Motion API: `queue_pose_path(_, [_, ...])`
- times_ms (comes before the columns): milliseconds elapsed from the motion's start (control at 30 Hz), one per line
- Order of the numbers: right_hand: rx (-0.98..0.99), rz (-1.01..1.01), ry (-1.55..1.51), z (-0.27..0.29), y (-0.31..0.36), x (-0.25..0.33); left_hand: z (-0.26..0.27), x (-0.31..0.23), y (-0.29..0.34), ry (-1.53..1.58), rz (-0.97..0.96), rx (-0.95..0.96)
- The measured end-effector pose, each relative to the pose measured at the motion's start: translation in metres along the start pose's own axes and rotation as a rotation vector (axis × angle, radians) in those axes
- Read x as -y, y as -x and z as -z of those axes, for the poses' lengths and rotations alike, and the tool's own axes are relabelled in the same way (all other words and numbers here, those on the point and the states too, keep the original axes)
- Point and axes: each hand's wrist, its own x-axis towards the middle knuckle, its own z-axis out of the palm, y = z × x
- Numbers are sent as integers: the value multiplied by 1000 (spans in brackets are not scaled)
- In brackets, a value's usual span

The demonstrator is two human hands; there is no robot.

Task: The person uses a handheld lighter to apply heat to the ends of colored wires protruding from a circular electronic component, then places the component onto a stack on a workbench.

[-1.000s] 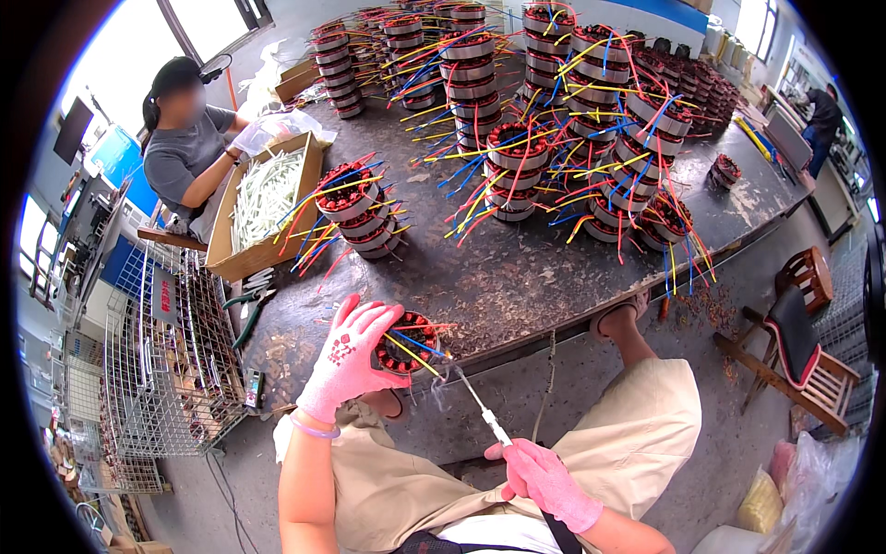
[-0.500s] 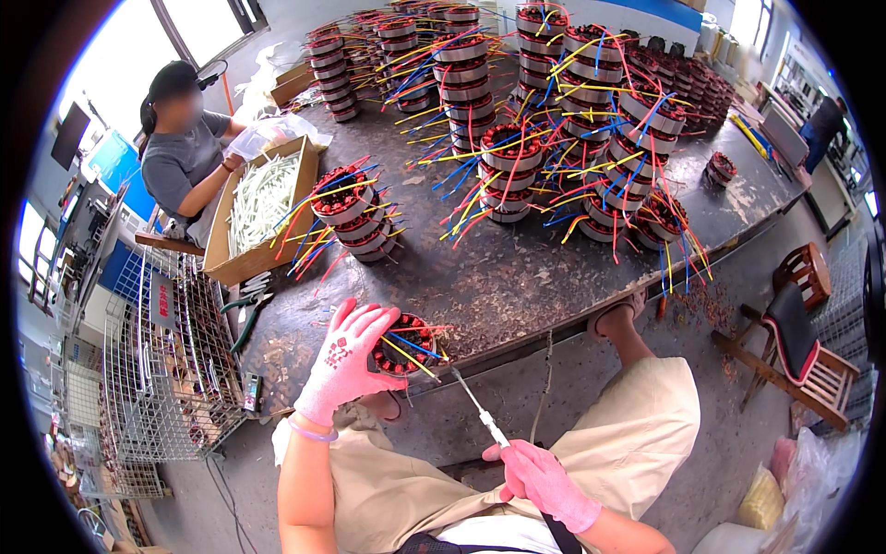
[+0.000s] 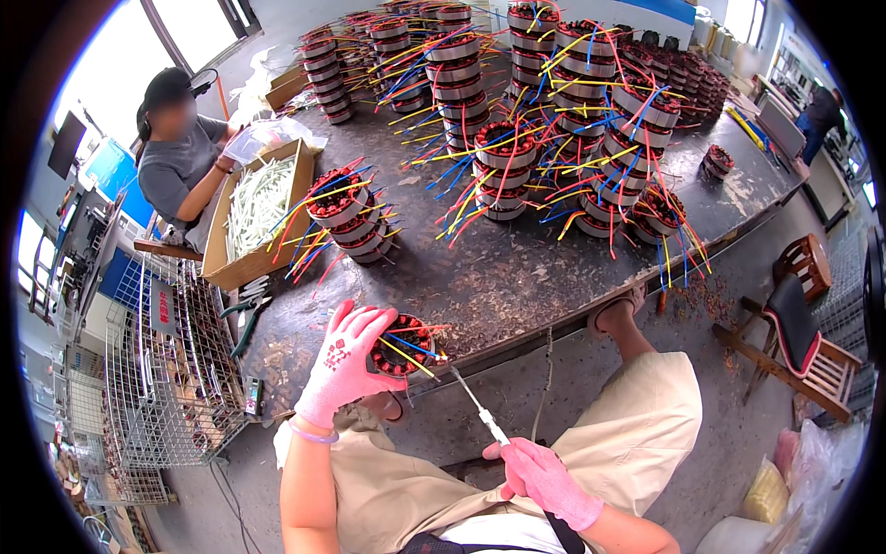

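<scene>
My left hand (image 3: 340, 365), in a pink glove, grips a round motor stator (image 3: 382, 357) by its side near the table's front edge. Blue, yellow and red wires stick out of the stator toward the right. In my right hand (image 3: 544, 480), also pink-gloved, is a slim wand tool (image 3: 492, 427) with a white grip and a thin metal shaft. Its tip points up and left, close to the wire ends. A small orange flame (image 3: 442, 356) glows there, beside the stator's rim. The fingers of both hands are closed.
Stacks of wired stators (image 3: 503, 171) stand across the dark table (image 3: 443, 286), with a shorter stack (image 3: 349, 214) nearer. A cardboard box (image 3: 263, 208) of white tubes is at left, pliers (image 3: 245, 323) below it. A person (image 3: 180, 152) sits beyond the box. A wooden chair (image 3: 798, 342) stands right.
A small orange flame now shows between the wand's tip and the stator's wire ends. Both hands keep their grips and have barely moved. The view has shifted slightly.
</scene>
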Motion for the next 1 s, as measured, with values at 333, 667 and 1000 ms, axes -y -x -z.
queue_pose_path(333, [8, 12, -7, -1, -1, 2, 1, -2, 1, 8, 7, -8])
queue_pose_path(667, [4, 21, -4, -2, 0, 4, -1, 0, 2, 4, 5, 7])
queue_pose_path(1000, [-3, -4, -8, -1, 0, 1, 1, -1, 1, -4, 0, -1])
